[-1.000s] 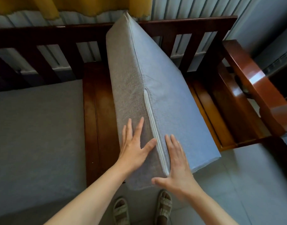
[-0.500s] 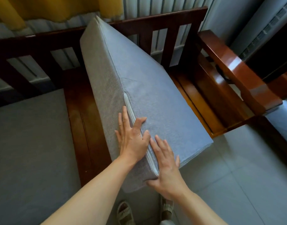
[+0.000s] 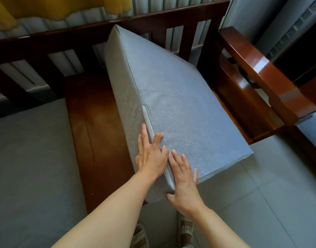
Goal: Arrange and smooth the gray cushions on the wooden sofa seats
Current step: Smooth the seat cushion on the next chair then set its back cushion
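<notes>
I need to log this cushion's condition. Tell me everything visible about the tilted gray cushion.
The tilted cushion is a thick gray slab of woven fabric with a pale zipper along its near left edge and a faint crease across the top. It lies slanted, left side raised above the bare wooden seat, near corner overhanging the front. The left hand and right hand press flat on it.

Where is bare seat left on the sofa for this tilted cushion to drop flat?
A bare strip of wooden seat lies between the flat gray cushion and the tilted cushion. A narrower strip shows between that cushion and the armrest. It is crowded at the near corner, where the left hand and right hand press.
</notes>
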{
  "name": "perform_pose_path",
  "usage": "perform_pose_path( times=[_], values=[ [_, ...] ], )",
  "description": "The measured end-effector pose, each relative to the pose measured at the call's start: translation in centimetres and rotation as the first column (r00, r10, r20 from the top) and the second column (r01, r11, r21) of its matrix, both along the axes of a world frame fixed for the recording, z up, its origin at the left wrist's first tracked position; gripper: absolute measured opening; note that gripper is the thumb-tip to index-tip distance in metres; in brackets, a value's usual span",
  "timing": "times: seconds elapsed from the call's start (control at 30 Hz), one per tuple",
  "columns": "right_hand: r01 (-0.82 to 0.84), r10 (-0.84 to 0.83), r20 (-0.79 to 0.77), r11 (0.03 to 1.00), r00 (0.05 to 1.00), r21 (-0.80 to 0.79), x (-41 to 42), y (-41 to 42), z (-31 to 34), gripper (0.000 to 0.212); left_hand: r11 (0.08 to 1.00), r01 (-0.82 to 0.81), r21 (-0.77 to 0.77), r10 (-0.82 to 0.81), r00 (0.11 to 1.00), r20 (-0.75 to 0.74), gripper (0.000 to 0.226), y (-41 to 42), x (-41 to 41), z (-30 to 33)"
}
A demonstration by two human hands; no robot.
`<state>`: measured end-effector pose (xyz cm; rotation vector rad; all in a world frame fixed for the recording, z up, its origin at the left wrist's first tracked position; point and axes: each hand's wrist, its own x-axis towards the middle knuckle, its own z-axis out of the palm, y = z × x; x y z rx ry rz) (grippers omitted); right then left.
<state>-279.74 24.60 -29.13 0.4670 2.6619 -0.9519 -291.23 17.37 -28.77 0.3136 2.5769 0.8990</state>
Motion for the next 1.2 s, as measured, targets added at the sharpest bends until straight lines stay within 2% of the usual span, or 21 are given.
perform_pose_path(
  times=[0.37,0.6,0.67,0.87,1.03,1.2],
  values=[
    [-0.007,0.004,-0.060,0.998,0.998,-0.056,0.1,2.5,-2.0,0.114,0.997,0.014,-0.075,-0.018,0.999,-0.048,0.034,1.3,-0.1,-1.3],
    [-0.147,0.141,-0.071,0.986,0.987,-0.074,0.3,5.4,-2.3,0.112,0.988,0.036,-0.153,-0.052,0.994,-0.100,0.039,2.3,0.0,-1.4],
    [-0.207,0.204,-0.062,0.978,0.977,-0.039,0.4,7.3,-2.9,0.111,0.982,0.040,-0.183,-0.063,0.991,-0.120,0.040,2.6,0.0,-1.5],
    [-0.318,0.310,0.099,0.945,0.946,0.077,0.3,14.5,-5.1,0.119,0.957,0.032,-0.287,-0.093,0.975,-0.202,0.041,4.8,0.9,-2.8],
    [-0.348,0.344,0.057,0.935,0.937,0.066,-0.6,17.3,-6.5,0.110,0.937,0.045,-0.347,-0.122,0.971,-0.204,0.051,7.0,0.7,-3.9],
    [-0.348,0.346,0.038,0.935,0.937,0.070,-0.7,18.8,-7.6,0.109,0.920,0.024,-0.391,-0.119,0.968,-0.220,0.041,8.9,0.8,-4.6]
  ],
)
